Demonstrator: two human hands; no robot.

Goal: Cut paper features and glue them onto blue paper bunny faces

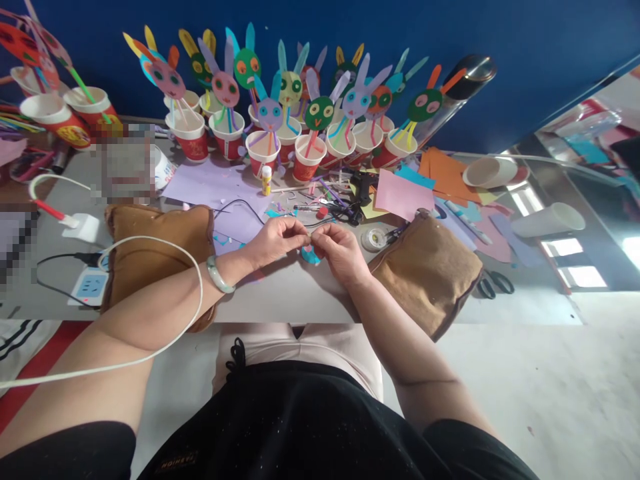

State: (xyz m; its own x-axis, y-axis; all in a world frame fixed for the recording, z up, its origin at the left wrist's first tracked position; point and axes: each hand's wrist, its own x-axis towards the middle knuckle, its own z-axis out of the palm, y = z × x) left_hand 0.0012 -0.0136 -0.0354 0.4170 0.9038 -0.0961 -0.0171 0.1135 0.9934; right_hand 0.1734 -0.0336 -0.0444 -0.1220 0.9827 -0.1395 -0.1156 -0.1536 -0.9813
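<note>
My left hand [277, 243] and my right hand [343, 252] meet fingertip to fingertip above the table. Both are closed in a pinch, and whatever they hold is too small to make out. Just beneath the fingertips is a blue paper piece [311, 256] with a bit of pink on it, partly covered by my right hand. Purple paper [240, 223] lies beyond my left hand. A roll of tape [374, 239] sits to the right of my right hand.
Paper cups [263, 157] holding rabbit-faced paper figures line the back. Brown cushions [160, 233] flank my arms. A glue stick [267, 181], pink paper [404, 195] and scissors [495, 284] lie about. A white cable [200, 287] crosses my left arm, near a power strip [90, 287].
</note>
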